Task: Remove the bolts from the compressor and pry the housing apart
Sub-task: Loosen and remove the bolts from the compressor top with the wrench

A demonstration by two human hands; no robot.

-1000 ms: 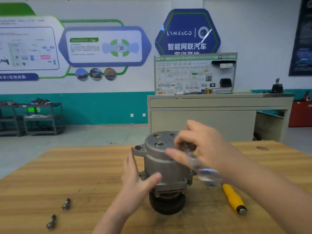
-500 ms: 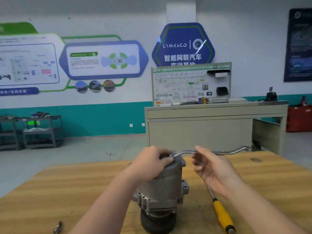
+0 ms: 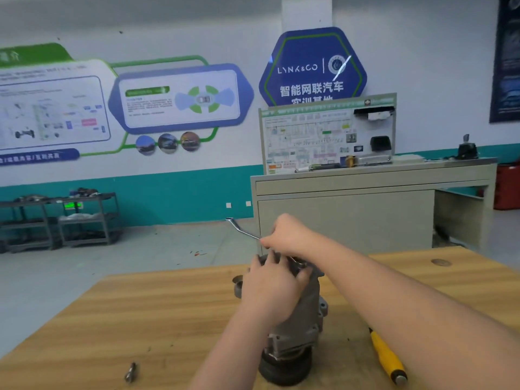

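The right hand (image 3: 289,233) grips a bent metal wrench (image 3: 242,229) over the compressor (image 3: 298,313) – its working end hidden behind fingers. The left hand (image 3: 271,285) clasps the compressor's top, upright on the wooden table (image 3: 140,319). Beside it lie a yellow-handled screwdriver (image 3: 387,357) and – blurred – a loose bolt (image 3: 130,371).

Wooden table (image 3: 174,313) with compressor (image 3: 298,327), bolt (image 3: 130,371), yellow-handled screwdriver (image 3: 387,358).

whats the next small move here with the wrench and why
Probably swing the wrench handle through another short turn. The right hand grips its shaft, its lower end sits at the top of the compressor, and the left hand grips the housing top to steady it. One loose bolt already lies on the table; the screwdriver lies untouched.
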